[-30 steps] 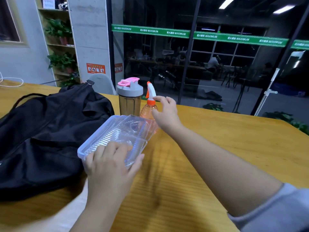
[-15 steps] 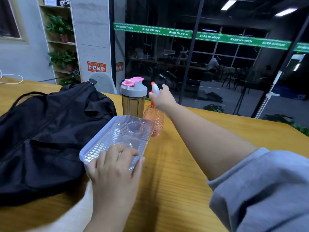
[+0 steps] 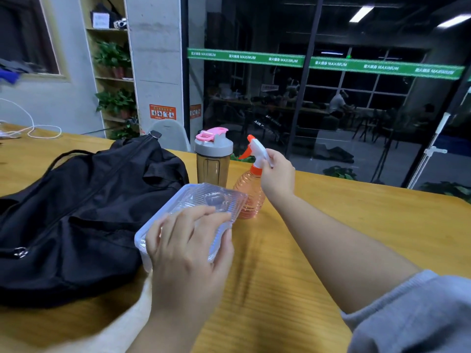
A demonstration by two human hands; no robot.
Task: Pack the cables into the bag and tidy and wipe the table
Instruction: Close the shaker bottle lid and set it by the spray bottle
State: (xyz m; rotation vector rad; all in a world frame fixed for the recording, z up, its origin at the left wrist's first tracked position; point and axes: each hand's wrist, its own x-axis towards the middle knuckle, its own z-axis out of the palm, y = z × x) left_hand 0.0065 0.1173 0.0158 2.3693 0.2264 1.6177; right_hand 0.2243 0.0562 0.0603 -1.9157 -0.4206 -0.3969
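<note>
A black bag (image 3: 76,220) lies zipped on the left of the wooden table (image 3: 369,225). Against its right side rests a clear plastic lidded box (image 3: 204,202). My left hand (image 3: 188,253) lies on the box's near end, fingers curled over the lid and thumb at its right edge. Behind the box stands an orange spray bottle (image 3: 248,192) with a white and orange trigger head. My right hand (image 3: 276,174) is closed around the bottle's neck and trigger. A white cable (image 3: 33,128) lies at the far left edge of the table.
A smoky shaker bottle (image 3: 212,159) with a grey and pink lid stands just left of the spray bottle. A white chair back (image 3: 170,135) shows behind the bag. A glass wall runs along the table's far side. A pale cloth (image 3: 122,324) lies under my left forearm.
My right hand reached forward from above the box and closed on the spray bottle's neck. The left hand stayed on the box, sliding slightly further over its lid.
</note>
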